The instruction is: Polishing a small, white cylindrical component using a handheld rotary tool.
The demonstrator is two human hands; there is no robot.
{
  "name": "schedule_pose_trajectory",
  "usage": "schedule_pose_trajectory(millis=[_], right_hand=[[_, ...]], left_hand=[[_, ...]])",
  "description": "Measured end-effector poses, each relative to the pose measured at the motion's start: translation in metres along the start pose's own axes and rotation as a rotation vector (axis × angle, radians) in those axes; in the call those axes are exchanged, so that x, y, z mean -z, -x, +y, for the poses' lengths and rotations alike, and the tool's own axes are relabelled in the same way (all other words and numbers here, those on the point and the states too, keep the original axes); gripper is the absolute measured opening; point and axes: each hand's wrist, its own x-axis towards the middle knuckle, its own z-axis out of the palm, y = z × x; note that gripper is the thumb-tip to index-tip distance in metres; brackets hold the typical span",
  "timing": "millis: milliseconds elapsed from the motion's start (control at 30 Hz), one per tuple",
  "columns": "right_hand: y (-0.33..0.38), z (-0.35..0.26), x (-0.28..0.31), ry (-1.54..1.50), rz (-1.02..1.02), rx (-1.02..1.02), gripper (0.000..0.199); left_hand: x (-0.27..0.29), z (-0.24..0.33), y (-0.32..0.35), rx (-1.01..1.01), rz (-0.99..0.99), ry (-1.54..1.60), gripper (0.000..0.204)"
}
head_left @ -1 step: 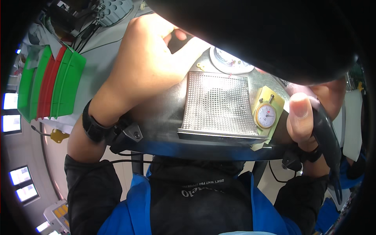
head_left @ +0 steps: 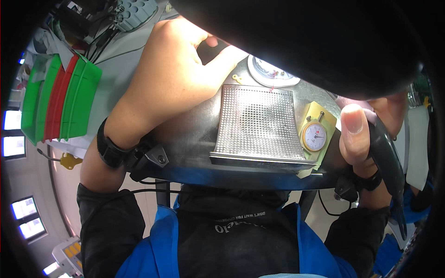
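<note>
My left hand (head_left: 178, 76) reaches over the metal worktop, its fingers curled and the thumb stretched toward a white round dish (head_left: 266, 79). A large dark round shape (head_left: 301, 41) hides the fingertips and whatever they grip. At the right, my right hand (head_left: 366, 129) is closed around a tool with a pink section and a black tapering handle (head_left: 387, 160); its working end is hidden. Small metal-coloured parts and a thin red strand show at the dish. Below it lies a perforated metal tray (head_left: 236, 134), with a small yellow piece (head_left: 237, 79) at its upper edge.
A round dial gauge (head_left: 314, 136) rests on yellow paper (head_left: 331, 121) to the right of the tray. Green and red bins (head_left: 83, 99) stand at the far left, near a grey holder with round holes (head_left: 134, 14). Black clamp-like blocks (head_left: 155, 156) sit by my wrists.
My right thumb and the black handle have shifted very slightly. The pink patch at the dark shape's edge beside the dish is no longer seen. My left hand is almost still.
</note>
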Motion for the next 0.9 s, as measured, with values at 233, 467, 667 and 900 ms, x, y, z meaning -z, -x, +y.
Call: schedule_pose_trajectory(millis=[233,467,667,900], right_hand=[[-0.002,0.018,0.017,0.215,-0.074,0.097,0.045],[-0.011,0.012,0.009,0.183,-0.091,0.085,0.041],[-0.027,0.01,0.008,0.224,-0.208,0.473,0.042],[-0.009,0.0,0.001,0.183,-0.152,0.378,0.042]], left_hand=[[0.002,-0.005,0.0,-0.094,-0.243,0.105,0.014],[-0.002,-0.005,0.004,-0.27,-0.259,-0.028,0.01],[0.001,-0.004,0.008,-0.244,-0.292,-0.164,0.01],[-0.004,-0.02,0.013,-0.319,-0.268,-0.092,0.011]])
